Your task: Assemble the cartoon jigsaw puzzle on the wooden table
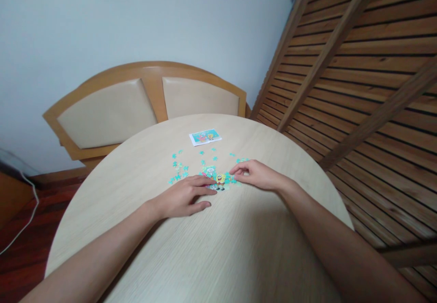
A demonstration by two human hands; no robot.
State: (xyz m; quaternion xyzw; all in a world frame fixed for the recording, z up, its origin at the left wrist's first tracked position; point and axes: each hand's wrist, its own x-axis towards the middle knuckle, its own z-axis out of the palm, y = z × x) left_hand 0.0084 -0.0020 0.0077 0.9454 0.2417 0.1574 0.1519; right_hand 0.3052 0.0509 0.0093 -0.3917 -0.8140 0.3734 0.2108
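Observation:
A partly joined jigsaw puzzle (221,181) with a yellow cartoon figure lies on the table before me. My left hand (191,194) rests palm down over its left part, fingers stretched out and hiding some of the picture. At the right edge of the joined part, my right hand (254,174) has thumb and fingers pinched at a teal puzzle piece (232,178), which the fingertips partly cover. Loose teal puzzle pieces (177,177) are scattered to the left of the joined part, and several more lie beyond it.
A folded picture card (205,136) with the same cartoon style lies beyond the pieces. The round wooden table (218,257) stands near a padded wooden bench back (153,93) and a white wall. Slatted wooden panelling (358,66) rises at the right. A white cable (32,207) hangs at the left.

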